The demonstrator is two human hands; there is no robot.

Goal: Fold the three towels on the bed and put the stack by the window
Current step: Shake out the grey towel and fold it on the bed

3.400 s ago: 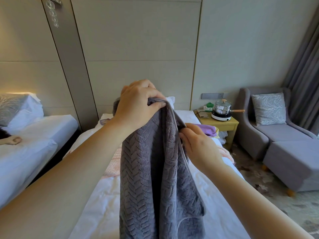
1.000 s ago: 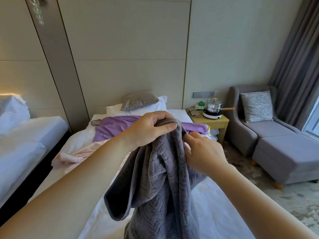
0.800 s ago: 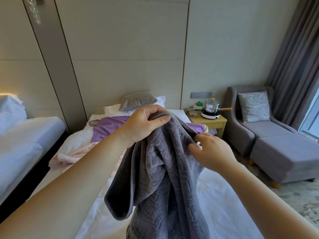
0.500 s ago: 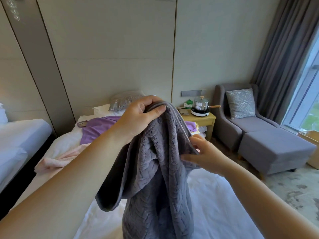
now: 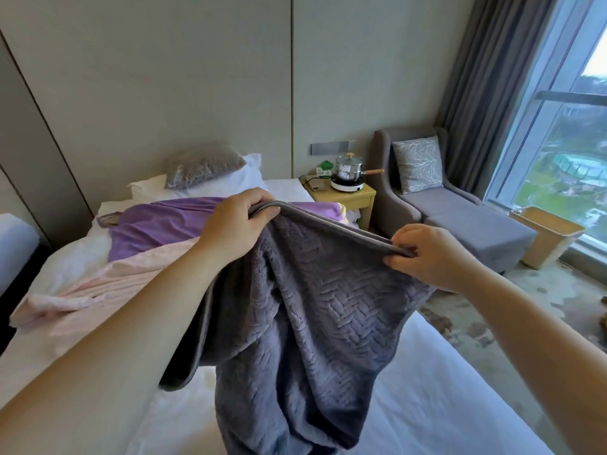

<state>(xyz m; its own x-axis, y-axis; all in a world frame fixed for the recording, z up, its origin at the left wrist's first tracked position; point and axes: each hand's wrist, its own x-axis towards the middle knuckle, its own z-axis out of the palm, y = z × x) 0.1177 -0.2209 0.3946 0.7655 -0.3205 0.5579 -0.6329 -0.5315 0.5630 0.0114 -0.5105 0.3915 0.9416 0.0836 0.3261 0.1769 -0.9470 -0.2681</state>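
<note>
I am looking down through the head camera at two bare arms stretched out over a white bed (image 5: 443, 405). The left hand (image 5: 235, 224) has its fingers curled round the top hem of a grey towel (image 5: 312, 323) with a herringbone weave. The right hand (image 5: 427, 254) pinches the same hem further along, between thumb and fingertips. The hem runs taut from one hand to the other, sloping down toward the right. The rest of the grey towel hangs below it in loose folds, and its lower end runs off the bottom of the view.

Behind the hands, a purple towel (image 5: 164, 224) lies spread across the bed, just below a patterned pillow (image 5: 203, 165). A pink towel (image 5: 98, 290) lies rumpled on the left side of the bed, touching the purple one.

To the right stands a wooden nightstand (image 5: 358, 195) bearing a steel pot (image 5: 348, 167). Beyond it is a grey armchair (image 5: 437, 198), then a large window (image 5: 565, 142) with a grey curtain (image 5: 486, 77). A wooden bin (image 5: 548, 238) stands on the floor by the window.
</note>
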